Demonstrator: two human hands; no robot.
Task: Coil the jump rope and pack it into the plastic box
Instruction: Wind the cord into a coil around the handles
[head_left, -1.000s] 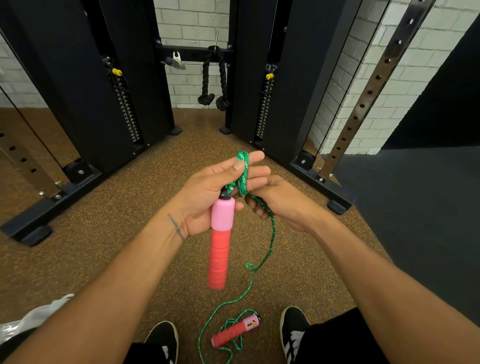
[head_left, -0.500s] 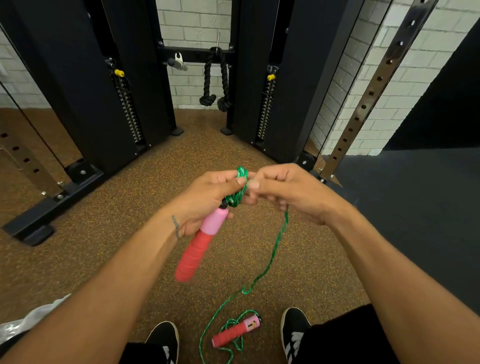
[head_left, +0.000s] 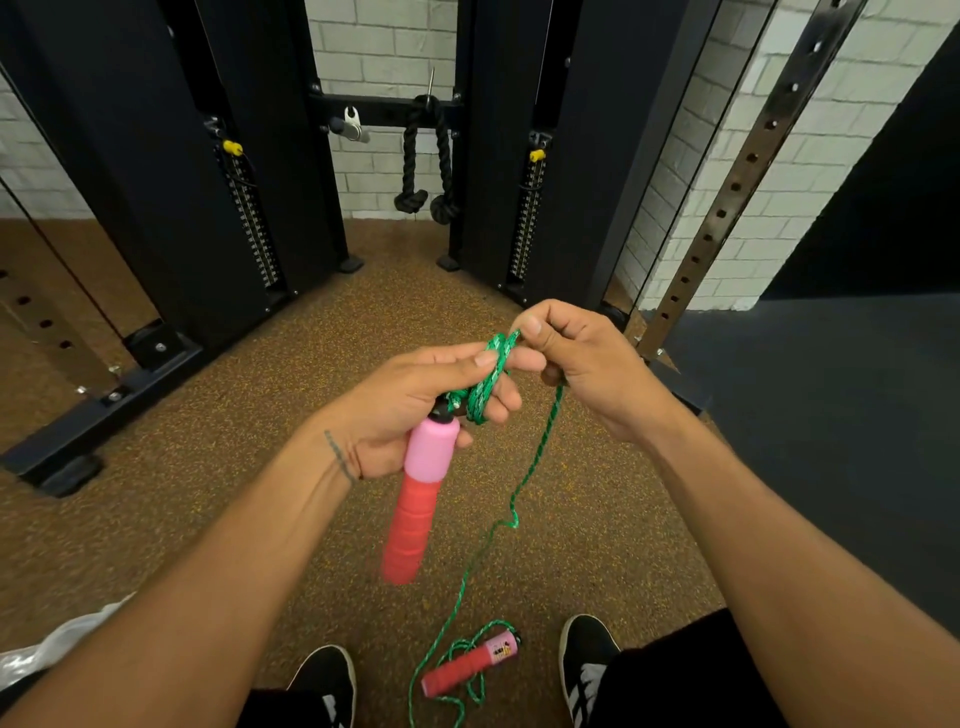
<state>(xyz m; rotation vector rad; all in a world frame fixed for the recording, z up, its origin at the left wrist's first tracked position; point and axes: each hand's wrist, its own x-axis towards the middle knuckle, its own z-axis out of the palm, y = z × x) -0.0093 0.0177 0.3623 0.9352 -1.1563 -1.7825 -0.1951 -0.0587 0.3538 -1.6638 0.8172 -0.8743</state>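
Left hand grips the pink-and-red handle with green rope loops wound around its fingers. Right hand pinches the rope at the top of the coil; the slack hangs to the second handle on the floor between the shoes. Plastic box not visible.

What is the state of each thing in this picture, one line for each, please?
Green braided jump rope: partly coiled, the rest hanging to the floor.
Pink and red handle: hanging from the left hand.
Second pink and red handle: lying on the floor.
Right hand: pinching the rope loop.
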